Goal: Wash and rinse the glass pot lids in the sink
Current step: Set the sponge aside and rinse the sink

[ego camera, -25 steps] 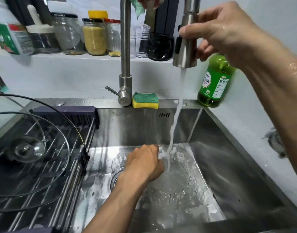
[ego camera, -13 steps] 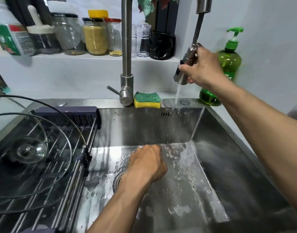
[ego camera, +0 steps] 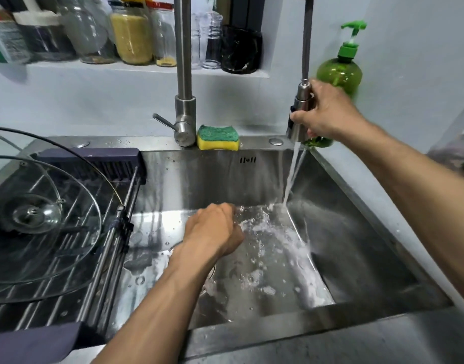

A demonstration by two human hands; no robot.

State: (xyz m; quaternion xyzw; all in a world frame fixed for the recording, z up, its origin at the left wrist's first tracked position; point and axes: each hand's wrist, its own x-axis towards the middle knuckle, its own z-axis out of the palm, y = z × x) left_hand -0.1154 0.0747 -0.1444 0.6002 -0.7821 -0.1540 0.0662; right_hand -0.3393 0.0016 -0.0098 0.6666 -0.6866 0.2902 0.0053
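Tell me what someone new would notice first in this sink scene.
The right hand grips the pulled-out spray head, sending water into the sink's far right corner. The left hand is down on the wet sink floor. Glass lids rest on the rack at left.

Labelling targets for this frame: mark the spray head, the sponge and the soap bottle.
spray head [ego camera: 300,114], head view, on its metal barrel left of the gripping fingers.
sponge [ego camera: 218,133], head view, on its green top face.
soap bottle [ego camera: 340,73], head view, on the green body below the pump.
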